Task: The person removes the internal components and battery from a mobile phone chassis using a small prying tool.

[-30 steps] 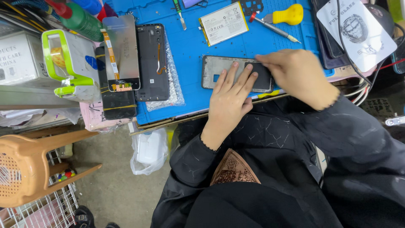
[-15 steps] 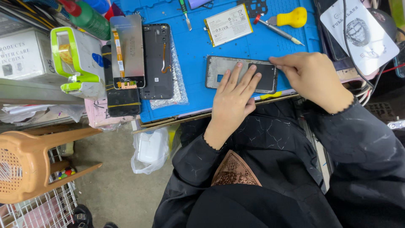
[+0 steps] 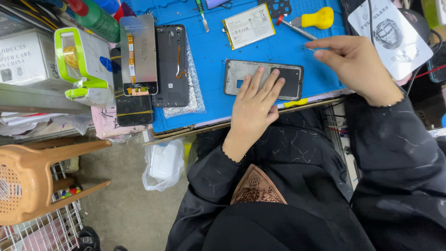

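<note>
The left hand (image 3: pixel 253 104) lies flat, fingers spread, on a dark phone frame (image 3: pixel 263 80) that rests on the blue mat (image 3: pixel 213 60) at the near edge of the bench, pinning it in place without gripping it. The right hand (image 3: pixel 355 62) hovers just right of the frame, clear of it, thumb and forefinger drawn close as if pinching; whether something tiny sits between them is too small to tell. Above the frame lie a battery (image 3: pixel 248 26) and a yellow-handled screwdriver (image 3: pixel 309 20), the screwdriver nearest the right hand. Further left on the mat sit a second open phone back (image 3: pixel 171 65) on a strip of bubble wrap, and a display panel (image 3: pixel 138 55) with its flex cable showing; a green-and-white device (image 3: pixel 81 65) stands beside them, off the mat. A white screen-protector packet (image 3: pixel 395 35) lies at the far right. The step looks like a pause in fitting or stripping the frame: one hand steadies, the other is free to fetch. Judging from this, the next move calls for the right hand to come down precisely on a tool or a small part while the left keeps the frame from sliding on the mat, so pressure should stay even and light.
</note>
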